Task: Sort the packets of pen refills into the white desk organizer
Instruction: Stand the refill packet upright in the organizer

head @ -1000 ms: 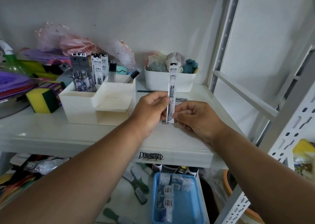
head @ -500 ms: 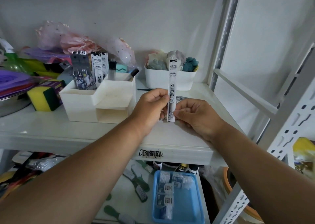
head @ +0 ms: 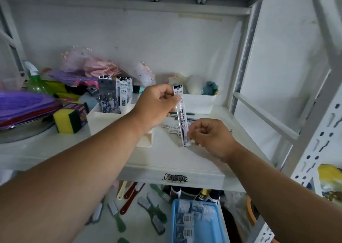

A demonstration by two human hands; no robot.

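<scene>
A long, narrow pen refill packet with black print is held nearly upright above the shelf. My left hand pinches its top end. My right hand pinches its bottom end. The white desk organizer stands just left of my left hand, partly hidden by my forearm. Several refill packets stand upright in its rear compartment. More packets lie flat on the shelf behind the held one.
A white bin of soft items stands at the back right. A yellow-green sponge and purple plates lie to the left. On the lower shelf are a blue tray and scattered brushes.
My left hand has slid up from the middle of the packet to its top end. The packet now sits higher and tilts slightly, with my right hand still at its bottom.
</scene>
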